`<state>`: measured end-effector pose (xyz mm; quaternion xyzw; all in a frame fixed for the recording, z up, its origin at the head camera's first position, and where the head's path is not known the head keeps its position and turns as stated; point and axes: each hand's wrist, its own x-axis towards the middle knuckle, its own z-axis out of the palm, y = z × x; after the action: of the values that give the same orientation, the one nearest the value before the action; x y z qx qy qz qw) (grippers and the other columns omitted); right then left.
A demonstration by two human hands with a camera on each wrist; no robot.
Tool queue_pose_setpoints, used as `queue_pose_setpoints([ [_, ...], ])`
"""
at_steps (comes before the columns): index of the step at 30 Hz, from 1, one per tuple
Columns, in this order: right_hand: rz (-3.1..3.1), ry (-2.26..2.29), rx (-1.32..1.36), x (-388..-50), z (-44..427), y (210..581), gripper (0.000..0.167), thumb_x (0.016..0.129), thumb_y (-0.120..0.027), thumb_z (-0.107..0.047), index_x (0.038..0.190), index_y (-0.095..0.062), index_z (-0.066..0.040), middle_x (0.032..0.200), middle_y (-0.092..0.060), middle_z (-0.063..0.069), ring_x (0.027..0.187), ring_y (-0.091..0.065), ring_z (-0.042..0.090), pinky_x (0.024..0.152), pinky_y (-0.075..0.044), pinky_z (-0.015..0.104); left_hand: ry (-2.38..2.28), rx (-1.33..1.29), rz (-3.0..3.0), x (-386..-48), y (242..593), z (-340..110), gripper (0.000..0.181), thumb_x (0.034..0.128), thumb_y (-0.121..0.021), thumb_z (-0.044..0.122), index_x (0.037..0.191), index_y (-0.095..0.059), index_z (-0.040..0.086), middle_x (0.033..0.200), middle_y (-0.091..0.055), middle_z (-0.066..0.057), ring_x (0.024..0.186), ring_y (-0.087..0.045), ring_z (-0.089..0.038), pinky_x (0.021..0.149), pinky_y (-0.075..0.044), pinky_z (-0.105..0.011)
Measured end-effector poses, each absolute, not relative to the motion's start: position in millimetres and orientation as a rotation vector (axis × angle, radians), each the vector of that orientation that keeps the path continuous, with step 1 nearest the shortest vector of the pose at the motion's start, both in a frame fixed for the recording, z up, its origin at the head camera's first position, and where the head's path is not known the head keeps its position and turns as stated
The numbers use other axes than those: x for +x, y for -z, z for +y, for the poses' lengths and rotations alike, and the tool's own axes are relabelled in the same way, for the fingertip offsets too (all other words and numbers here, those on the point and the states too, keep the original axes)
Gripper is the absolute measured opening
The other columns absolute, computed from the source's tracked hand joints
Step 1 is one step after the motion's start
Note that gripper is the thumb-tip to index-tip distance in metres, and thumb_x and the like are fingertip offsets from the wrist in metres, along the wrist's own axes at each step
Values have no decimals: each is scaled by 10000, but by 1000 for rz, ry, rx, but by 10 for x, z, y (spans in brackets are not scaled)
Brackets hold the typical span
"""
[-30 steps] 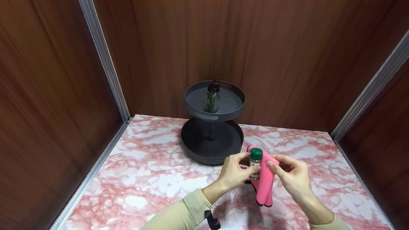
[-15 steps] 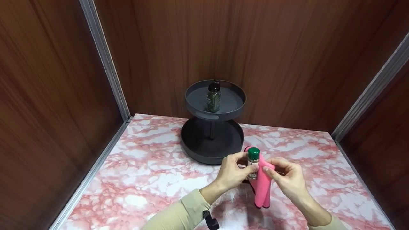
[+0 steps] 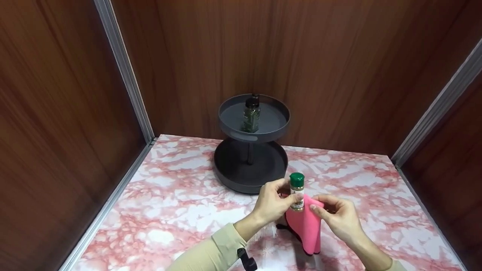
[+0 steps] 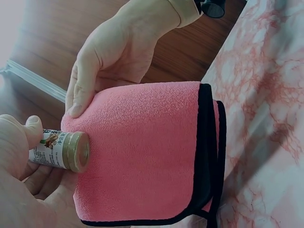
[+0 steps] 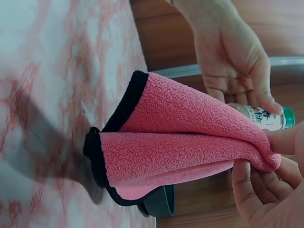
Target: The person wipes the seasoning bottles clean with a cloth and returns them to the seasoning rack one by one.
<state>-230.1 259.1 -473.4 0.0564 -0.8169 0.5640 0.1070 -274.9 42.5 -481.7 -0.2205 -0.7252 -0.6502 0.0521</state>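
Observation:
Upright in my left hand (image 3: 272, 203) is a small spice jar (image 3: 297, 192) with a green cap, pinched between thumb and fingers above the table. Its printed label and glass base show in the left wrist view. My right hand (image 3: 340, 216) pinches the top of a pink cloth (image 3: 310, 229) with black edging. The folded cloth hangs down right beside the jar, its lower edge (image 5: 97, 156) near the table. From the left wrist camera, the cloth (image 4: 142, 152) spreads behind the jar's base. Some left fingers are hidden behind the jar and cloth.
A dark two-tier round rack (image 3: 250, 184) stands behind the hands. On its upper tray (image 3: 273, 116) stands a dark-capped jar of green herbs (image 3: 251, 118), with another dark cap (image 3: 255, 98) behind it. Wood-patterned walls (image 3: 263, 45) enclose the pink-and-white marbled table (image 3: 180, 199) on three sides.
The jar has shifted slightly left, and more of its lower part shows. My right hand has moved slightly down and left with the cloth, which now hangs lower and wider.

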Motion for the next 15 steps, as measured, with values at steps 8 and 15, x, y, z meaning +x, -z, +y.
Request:
queue_pose_setpoints([
  [8, -2368, -1675, 122, -2298, 2602, 4711, 191, 926, -852, 67, 1115, -835, 69, 879, -827, 16, 729, -704, 37, 656, -602, 197, 1933, -656, -2206, -2777, 4857, 332, 264, 937, -923, 181, 1166, -843, 76, 1074, -868, -132, 912, -757, -33, 865, -674, -276],
  [15, -2380, -1672, 84, -2309, 2633, 4637, 192, 939, -861, 28, 1126, -838, 59, 845, -801, -69, 732, -700, 46, 647, -598, 209, 1956, -619, -2193, -2800, 4884, 207, 292, 920, -931, 140, 1197, -842, 107, 1074, -865, -117, 951, -779, -51, 875, -678, -253],
])
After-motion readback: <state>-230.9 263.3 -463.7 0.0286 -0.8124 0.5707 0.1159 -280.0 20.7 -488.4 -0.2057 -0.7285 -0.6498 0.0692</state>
